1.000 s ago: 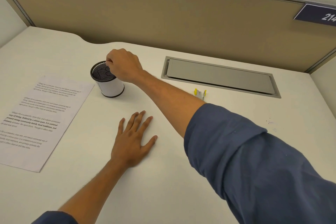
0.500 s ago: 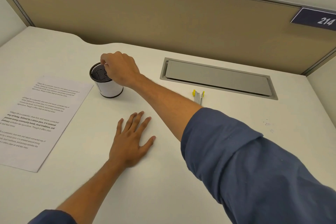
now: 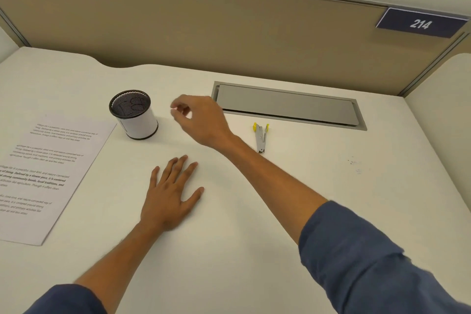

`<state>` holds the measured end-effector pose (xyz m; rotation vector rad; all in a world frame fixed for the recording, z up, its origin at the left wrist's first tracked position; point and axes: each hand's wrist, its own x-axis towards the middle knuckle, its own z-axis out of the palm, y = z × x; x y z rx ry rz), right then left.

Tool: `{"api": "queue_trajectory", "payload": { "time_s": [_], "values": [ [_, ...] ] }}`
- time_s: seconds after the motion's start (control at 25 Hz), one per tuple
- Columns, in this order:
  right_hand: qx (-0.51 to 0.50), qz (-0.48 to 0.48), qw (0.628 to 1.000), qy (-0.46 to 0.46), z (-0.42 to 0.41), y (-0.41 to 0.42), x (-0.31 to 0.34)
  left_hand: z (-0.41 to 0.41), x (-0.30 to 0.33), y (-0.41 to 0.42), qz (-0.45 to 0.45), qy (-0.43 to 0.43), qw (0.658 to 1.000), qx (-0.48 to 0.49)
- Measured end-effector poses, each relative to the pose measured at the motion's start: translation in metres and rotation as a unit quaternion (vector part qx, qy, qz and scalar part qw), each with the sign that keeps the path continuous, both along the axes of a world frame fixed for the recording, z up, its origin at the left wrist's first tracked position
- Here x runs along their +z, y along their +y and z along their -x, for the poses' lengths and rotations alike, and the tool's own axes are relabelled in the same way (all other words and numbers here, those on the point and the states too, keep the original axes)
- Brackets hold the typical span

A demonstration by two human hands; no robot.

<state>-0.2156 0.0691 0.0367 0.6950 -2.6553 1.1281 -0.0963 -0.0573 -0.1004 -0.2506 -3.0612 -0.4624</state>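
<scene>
A white cup with a black mesh rim (image 3: 137,120) stands upright on the white desk (image 3: 229,250), with dark small items lying inside it. My right hand (image 3: 201,120) hovers just right of the cup, not touching it. Its fingers are loosely curled and slightly blurred, and nothing shows between them. My left hand (image 3: 170,194) lies flat on the desk nearer to me, palm down with fingers spread. A small grey stapler with yellow ends (image 3: 260,136) lies to the right of my right wrist.
A printed paper sheet (image 3: 43,176) lies at the left, its corner reaching near the cup. A grey cable hatch (image 3: 288,106) is set into the desk at the back. A tan partition (image 3: 204,28) closes the far side, with a sign reading 214 (image 3: 419,23).
My right hand has left the cup's rim and drawn back to the right. The cup stays where it was and my left hand has not moved.
</scene>
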Motion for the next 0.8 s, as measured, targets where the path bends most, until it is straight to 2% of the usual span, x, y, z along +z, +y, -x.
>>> {"api": "queue_trajectory", "payload": {
  "time_s": [0.24,0.48,0.64,0.8],
  "values": [
    [-0.166,0.098,0.978,-0.08,-0.05,0.138,-0.036,0.0,0.0,0.001,-0.002,0.001,1.0,0.0],
    [-0.309,0.067,0.944,-0.092,-0.08,0.276,-0.061,-0.001,0.001,0.002,0.001,-0.001,1.0,0.004],
    [-0.358,-0.013,0.927,-0.107,-0.089,0.347,-0.075,-0.001,0.002,0.002,0.003,-0.005,1.0,0.005],
    [-0.362,-0.163,0.908,-0.132,-0.094,0.387,-0.084,-0.001,0.002,0.002,0.002,-0.006,1.0,0.006]
  ]
}}
